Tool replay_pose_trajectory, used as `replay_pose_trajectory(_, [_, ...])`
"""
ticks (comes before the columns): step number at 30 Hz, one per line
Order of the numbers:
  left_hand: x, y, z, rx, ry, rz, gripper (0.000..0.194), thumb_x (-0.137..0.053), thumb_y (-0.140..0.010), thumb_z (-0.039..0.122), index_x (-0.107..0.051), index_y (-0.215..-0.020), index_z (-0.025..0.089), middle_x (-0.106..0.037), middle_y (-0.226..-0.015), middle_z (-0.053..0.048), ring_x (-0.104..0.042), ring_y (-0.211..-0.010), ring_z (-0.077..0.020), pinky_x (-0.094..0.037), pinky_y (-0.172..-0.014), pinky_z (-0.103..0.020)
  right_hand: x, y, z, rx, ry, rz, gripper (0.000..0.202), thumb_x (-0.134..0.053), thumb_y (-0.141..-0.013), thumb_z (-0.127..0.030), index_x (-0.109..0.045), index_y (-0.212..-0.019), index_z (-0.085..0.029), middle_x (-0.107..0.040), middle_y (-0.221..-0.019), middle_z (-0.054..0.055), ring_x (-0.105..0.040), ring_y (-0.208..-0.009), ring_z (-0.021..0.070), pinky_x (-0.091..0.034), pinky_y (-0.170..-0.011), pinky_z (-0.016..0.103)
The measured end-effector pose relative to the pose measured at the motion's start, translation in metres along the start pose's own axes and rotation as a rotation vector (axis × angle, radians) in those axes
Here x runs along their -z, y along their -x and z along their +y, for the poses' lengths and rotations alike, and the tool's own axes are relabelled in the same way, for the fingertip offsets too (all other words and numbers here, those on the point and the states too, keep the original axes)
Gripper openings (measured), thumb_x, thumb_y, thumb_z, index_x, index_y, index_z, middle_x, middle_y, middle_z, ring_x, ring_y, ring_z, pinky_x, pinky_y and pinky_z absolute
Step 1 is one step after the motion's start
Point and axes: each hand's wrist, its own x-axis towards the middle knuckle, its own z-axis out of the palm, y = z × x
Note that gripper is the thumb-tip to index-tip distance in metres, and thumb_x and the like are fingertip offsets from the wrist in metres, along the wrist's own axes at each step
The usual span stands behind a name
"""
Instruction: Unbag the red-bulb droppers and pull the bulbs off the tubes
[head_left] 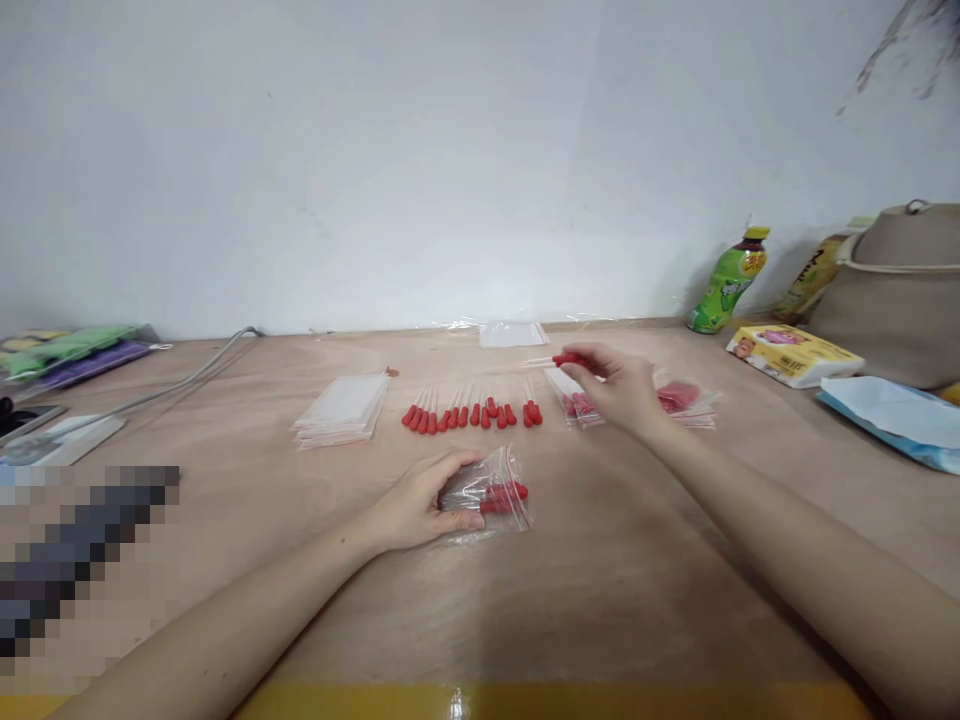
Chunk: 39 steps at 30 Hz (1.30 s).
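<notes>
My left hand [424, 505] grips the left end of a clear zip bag [512, 462] on the table, thumb and fingers closed on it. Two or so red-bulbed droppers [506, 492] lie inside, bulbs toward the zip at the right. Farther back and to the right, my right hand [615, 385] pinches a dropper [564, 359] by its red bulb, its clear tube pointing left. Between and beyond my hands lies a row of loose droppers [452, 418], tubes pointing away from me. Partly behind my right hand are filled bags [577, 403] and another pile of filled bags [679, 397].
A stack of flat zip bags [341, 408] lies left of the row, and one bag [514, 334] lies by the wall. At right stand a green bottle [727, 283], a yellow tissue pack [795, 355], a blue-white packet [892, 420] and a beige bag [892, 290]. A grey cable [187, 380] crosses the left.
</notes>
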Motion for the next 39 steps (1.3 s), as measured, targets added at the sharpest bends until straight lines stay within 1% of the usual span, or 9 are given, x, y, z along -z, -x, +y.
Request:
replay_pose_trajectory(6, [0.0, 0.0, 0.002, 0.002, 0.017, -0.012, 0.057, -0.063, -0.073, 0.046, -0.043, -0.121, 0.021, -0.054, -0.12, -0.007, -0.052, -0.106, -0.0218, -0.042, -0.09, -0.034, -0.036, 0.004, 0.011, 0.391, 0.5, -0.273, 0.026, -0.042, -0.086, -0.017, -0.06, -0.105, -0.018, -0.064, -0.106, 0.009, -0.058, -0.091, 0.0199, -0.044, -0.08, 0.033])
replay_pose_trajectory(10, [0.0, 0.0, 0.003, 0.009, 0.016, -0.018, 0.058, -0.063, -0.073, 0.046, -0.044, -0.12, 0.02, -0.054, -0.119, -0.007, -0.053, -0.106, -0.0219, -0.043, -0.09, -0.034, -0.046, 0.006, 0.015, 0.502, 0.654, -0.349, 0.025, -0.043, -0.085, -0.014, -0.061, -0.102, -0.016, -0.067, -0.097, 0.009, -0.057, -0.087, 0.0206, -0.041, -0.078, 0.033])
replay_pose_trajectory(14, [-0.001, 0.0, 0.001, 0.003, -0.008, -0.014, 0.058, -0.063, -0.073, 0.046, -0.044, -0.12, 0.019, -0.053, -0.12, -0.008, -0.051, -0.107, -0.0226, -0.042, -0.091, -0.035, -0.051, 0.009, 0.014, 0.542, 0.646, -0.399, 0.024, -0.042, -0.088, -0.021, -0.062, -0.101, -0.014, -0.067, -0.095, 0.008, -0.056, -0.086, 0.0201, -0.04, -0.079, 0.032])
replay_pose_trajectory(19, [-0.001, 0.0, 0.0, -0.001, 0.003, -0.011, 0.058, -0.063, -0.073, 0.046, -0.043, -0.121, 0.02, -0.053, -0.12, -0.008, -0.052, -0.107, -0.0228, -0.042, -0.091, -0.036, -0.046, 0.012, 0.008, 0.472, 0.564, -0.351, 0.035, -0.051, -0.084, -0.038, -0.059, -0.106, -0.013, -0.065, -0.094, 0.011, -0.055, -0.089, 0.023, -0.041, -0.08, 0.035])
replay_pose_trajectory(25, [-0.001, 0.0, 0.001, 0.006, 0.031, -0.005, 0.058, -0.063, -0.073, 0.047, -0.044, -0.121, 0.02, -0.054, -0.118, -0.009, -0.053, -0.104, -0.0231, -0.043, -0.089, -0.036, -0.026, 0.037, -0.009, 0.252, 0.298, -0.174, 0.017, -0.049, -0.083, -0.027, -0.062, -0.085, -0.017, -0.061, -0.073, 0.006, -0.053, -0.069, 0.0161, -0.042, -0.067, 0.03])
replay_pose_trajectory(28, [-0.001, 0.0, 0.003, 0.01, 0.045, -0.009, 0.058, -0.062, -0.073, 0.047, -0.044, -0.121, 0.022, -0.055, -0.118, -0.008, -0.054, -0.102, -0.0229, -0.044, -0.088, -0.036, -0.022, 0.057, -0.022, 0.204, 0.139, -0.333, 0.013, -0.053, -0.08, -0.028, -0.063, -0.076, -0.02, -0.059, -0.067, 0.003, -0.052, -0.066, 0.0142, -0.042, -0.065, 0.028])
replay_pose_trajectory(31, [0.0, -0.001, 0.004, 0.009, 0.049, -0.027, 0.057, -0.062, -0.074, 0.046, -0.043, -0.122, 0.022, -0.055, -0.118, -0.007, -0.054, -0.102, -0.0229, -0.044, -0.088, -0.036, -0.023, 0.069, -0.033, 0.182, 0.04, -0.501, 0.015, -0.057, -0.079, -0.03, -0.065, -0.087, -0.02, -0.059, -0.076, 0.004, -0.053, -0.073, 0.0145, -0.042, -0.067, 0.027])
replay_pose_trajectory(35, [0.0, -0.001, 0.004, -0.011, 0.017, -0.027, 0.053, -0.058, -0.078, 0.043, -0.042, -0.123, 0.02, -0.055, -0.118, -0.008, -0.053, -0.105, -0.0225, -0.043, -0.09, -0.036, -0.029, 0.069, -0.044, 0.136, -0.083, -0.683, 0.02, -0.059, -0.077, -0.022, -0.064, -0.096, -0.022, -0.057, -0.087, 0.003, -0.054, -0.079, 0.0134, -0.043, -0.071, 0.026])
replay_pose_trajectory(39, [-0.001, -0.003, 0.003, -0.051, 0.01, -0.019, 0.054, -0.059, -0.077, 0.043, -0.042, -0.123, 0.02, -0.054, -0.118, -0.008, -0.052, -0.106, -0.0219, -0.042, -0.091, -0.035, -0.037, 0.068, -0.048, 0.106, -0.09, -0.707, 0.015, -0.061, -0.073, -0.018, -0.063, -0.088, -0.018, -0.056, -0.089, 0.004, -0.054, -0.08, 0.0143, -0.044, -0.072, 0.026])
